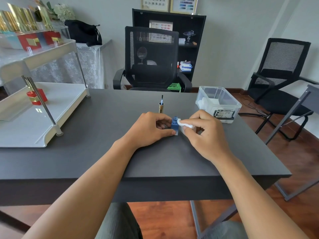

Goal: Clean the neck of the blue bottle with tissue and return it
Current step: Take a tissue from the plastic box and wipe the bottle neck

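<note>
A small square blue bottle (174, 125) stands uncapped on the dark grey table (103, 152), near its middle. My left hand (148, 130) grips the bottle's body between thumb and fingers. My right hand (205, 131) pinches a white tissue pad (185, 124) whose tip touches the right side of the bottle's open neck. Just behind the bottle, the gold cap with its brush (161, 106) stands upside down, bristles pointing up.
A clear plastic box (218, 103) holding white pads sits at the right rear of the table. A white two-tier rack (43, 118) with a red bottle (36, 97) occupies the left side. Black mesh chairs (151, 57) stand beyond the table.
</note>
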